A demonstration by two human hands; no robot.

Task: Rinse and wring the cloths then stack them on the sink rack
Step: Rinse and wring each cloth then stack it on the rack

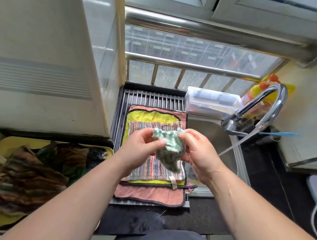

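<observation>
Forearms first, reaching out from my dark shirt over the counter edge. My left hand pinches one side of the green-and-white cloth between thumb and fingers. My right hand grips the other side with curled fingers. Between them the cloth is bunched and crumpled, with one corner hanging down.

I hold it above the stack on the sink rack, not over the sink. If it is not wrung out, I think any squeeze here would drip into the striped cloth, the yellow cloth and the pink cloth beneath.

Set down in this crumpled shape, it would likely sit as a lump. It could then roll off toward the basin on my right, so I judge it needs spreading flat.

Further right, the faucet sends a thin stream of water slanting into the sink. A trailing corner swung that way could catch it and get soaked again.

On my left, the yellow tray holds a pile of cloths to wash. A careless elbow might drag them off the tray.
</observation>
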